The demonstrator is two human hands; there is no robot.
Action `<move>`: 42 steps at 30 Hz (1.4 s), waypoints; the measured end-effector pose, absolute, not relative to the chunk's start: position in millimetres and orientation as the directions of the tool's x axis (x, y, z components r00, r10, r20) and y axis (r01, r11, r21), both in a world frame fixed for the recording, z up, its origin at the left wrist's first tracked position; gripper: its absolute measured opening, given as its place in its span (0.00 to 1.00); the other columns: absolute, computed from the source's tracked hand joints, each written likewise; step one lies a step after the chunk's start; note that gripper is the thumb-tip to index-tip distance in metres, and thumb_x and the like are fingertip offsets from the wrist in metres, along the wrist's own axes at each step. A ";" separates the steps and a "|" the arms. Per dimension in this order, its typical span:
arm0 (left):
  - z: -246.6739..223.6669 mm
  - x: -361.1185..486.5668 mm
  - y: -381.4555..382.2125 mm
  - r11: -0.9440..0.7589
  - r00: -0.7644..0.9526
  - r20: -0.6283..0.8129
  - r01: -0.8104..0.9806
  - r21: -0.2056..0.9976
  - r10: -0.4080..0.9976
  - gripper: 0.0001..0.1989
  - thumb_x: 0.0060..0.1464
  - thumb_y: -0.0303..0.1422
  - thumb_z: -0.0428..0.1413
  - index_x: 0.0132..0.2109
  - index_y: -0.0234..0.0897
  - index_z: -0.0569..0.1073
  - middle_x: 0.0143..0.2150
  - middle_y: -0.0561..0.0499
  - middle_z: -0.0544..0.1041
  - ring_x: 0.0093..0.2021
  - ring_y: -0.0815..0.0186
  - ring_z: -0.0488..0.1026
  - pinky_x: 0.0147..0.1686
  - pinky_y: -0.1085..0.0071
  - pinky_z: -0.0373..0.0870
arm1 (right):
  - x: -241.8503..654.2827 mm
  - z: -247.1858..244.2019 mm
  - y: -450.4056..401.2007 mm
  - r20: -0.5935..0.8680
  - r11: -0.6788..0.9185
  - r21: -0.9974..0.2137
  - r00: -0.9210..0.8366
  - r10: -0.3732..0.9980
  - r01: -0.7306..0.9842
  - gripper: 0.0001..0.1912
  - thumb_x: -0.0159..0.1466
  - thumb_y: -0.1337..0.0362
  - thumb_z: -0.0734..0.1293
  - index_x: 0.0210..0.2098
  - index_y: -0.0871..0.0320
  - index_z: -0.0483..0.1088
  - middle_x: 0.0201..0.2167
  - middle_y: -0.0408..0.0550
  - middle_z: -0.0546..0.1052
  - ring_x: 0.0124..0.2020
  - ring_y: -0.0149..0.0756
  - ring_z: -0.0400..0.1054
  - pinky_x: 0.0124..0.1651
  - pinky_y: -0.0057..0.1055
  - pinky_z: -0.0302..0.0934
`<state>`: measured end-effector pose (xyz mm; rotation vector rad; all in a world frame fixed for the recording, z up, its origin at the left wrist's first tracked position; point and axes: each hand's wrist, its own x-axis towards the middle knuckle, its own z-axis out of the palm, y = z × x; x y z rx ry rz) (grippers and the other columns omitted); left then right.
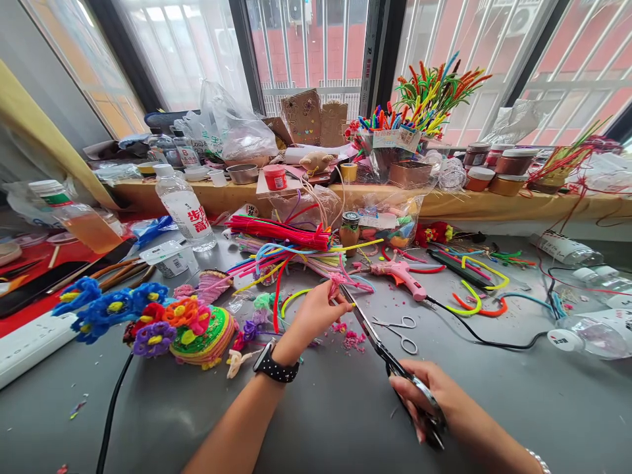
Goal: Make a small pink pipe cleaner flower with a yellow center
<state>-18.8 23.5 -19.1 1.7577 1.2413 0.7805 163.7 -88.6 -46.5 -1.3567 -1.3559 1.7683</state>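
My left hand (318, 311), with a black watch on its wrist, pinches a small pink fuzzy piece (338, 279). In my right hand (419, 395) is a large pair of scissors (368, 329), its long blades pointing up and left. The blade tips reach the pink piece beside my left fingertips. Pink fuzz clippings (351, 339) lie on the grey table just below the blades. Small silver scissors (402, 329) rest to the right of the large pair. Behind them is a pink glue gun (399, 275) with a black cord.
Colourful fuzzy flowers (162, 319) stand at the left, near a white power strip (37, 345). Bundled pipe cleaners (281, 234) lie behind my left hand. Water bottles (185, 210) stand at the back left; others (597, 334) lie at the right.
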 end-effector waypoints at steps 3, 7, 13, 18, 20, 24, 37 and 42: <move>-19.7 -19.2 24.0 -0.162 0.334 0.011 0.427 0.889 0.942 0.10 0.39 0.31 0.55 0.23 0.36 0.58 0.23 0.54 0.72 0.17 0.74 0.63 0.18 0.76 0.59 | 164.0 -46.8 -87.3 -0.382 -0.359 -0.924 -0.403 0.832 0.134 0.25 0.48 0.42 0.63 0.22 0.59 0.54 0.14 0.37 0.62 0.14 0.24 0.60 0.17 0.21 0.56; -16.4 -20.1 23.8 -0.118 0.355 -0.016 0.353 0.928 0.935 0.11 0.40 0.33 0.56 0.24 0.36 0.59 0.25 0.52 0.73 0.18 0.74 0.63 0.18 0.75 0.60 | 171.4 -49.3 -86.8 -0.244 -0.279 -0.960 -0.539 0.806 0.019 0.32 0.43 0.36 0.61 0.27 0.61 0.59 0.22 0.43 0.65 0.21 0.27 0.62 0.30 0.31 0.63; -2.7 -21.7 19.8 -0.018 0.427 -0.053 0.161 0.987 0.903 0.13 0.38 0.35 0.58 0.24 0.35 0.60 0.26 0.52 0.72 0.22 0.74 0.63 0.21 0.76 0.60 | 181.0 -53.3 -87.9 -0.137 -0.215 -0.975 -0.627 0.767 -0.050 0.38 0.42 0.34 0.59 0.34 0.62 0.62 0.31 0.49 0.65 0.30 0.33 0.62 0.39 0.39 0.61; -3.5 -22.7 20.6 0.004 0.406 -0.053 0.122 0.993 0.912 0.14 0.38 0.35 0.59 0.24 0.34 0.60 0.24 0.53 0.71 0.21 0.75 0.61 0.21 0.76 0.60 | 178.1 -52.3 -87.1 -0.126 -0.217 -0.973 -0.595 0.794 -0.083 0.35 0.44 0.35 0.59 0.34 0.62 0.62 0.30 0.48 0.64 0.29 0.32 0.63 0.38 0.38 0.62; -4.2 -22.6 21.3 0.008 0.405 -0.056 0.119 0.993 0.912 0.13 0.38 0.34 0.59 0.24 0.34 0.61 0.24 0.54 0.70 0.21 0.75 0.61 0.21 0.76 0.60 | 176.4 -49.4 -87.5 -0.123 -0.200 -0.977 -0.563 0.817 -0.078 0.31 0.50 0.38 0.58 0.33 0.63 0.62 0.28 0.47 0.64 0.27 0.31 0.63 0.37 0.36 0.62; -3.0 -21.8 21.2 0.014 0.406 -0.054 0.099 0.995 0.912 0.12 0.38 0.34 0.59 0.23 0.34 0.62 0.24 0.54 0.69 0.21 0.75 0.61 0.21 0.76 0.59 | 174.4 -42.9 -89.1 -0.143 -0.212 -0.974 -0.516 0.845 -0.077 0.25 0.56 0.44 0.57 0.30 0.63 0.62 0.18 0.40 0.61 0.19 0.25 0.59 0.34 0.35 0.64; -6.6 -22.9 22.6 -0.021 0.405 -0.038 0.140 0.990 0.914 0.12 0.40 0.35 0.58 0.25 0.34 0.61 0.26 0.52 0.71 0.22 0.74 0.63 0.22 0.75 0.60 | 170.2 -36.5 -89.6 -0.236 -0.238 -0.970 -0.417 0.878 0.048 0.24 0.52 0.42 0.60 0.23 0.59 0.55 0.11 0.36 0.59 0.13 0.23 0.56 0.16 0.20 0.48; -4.2 -20.9 20.9 -0.031 0.396 -0.060 0.219 0.975 0.916 0.11 0.40 0.34 0.57 0.24 0.34 0.62 0.26 0.52 0.72 0.21 0.74 0.64 0.23 0.74 0.61 | 173.9 -36.6 -89.5 -0.234 -0.240 -0.970 -0.398 0.887 0.037 0.25 0.52 0.42 0.60 0.25 0.60 0.57 0.12 0.36 0.59 0.13 0.22 0.55 0.19 0.21 0.51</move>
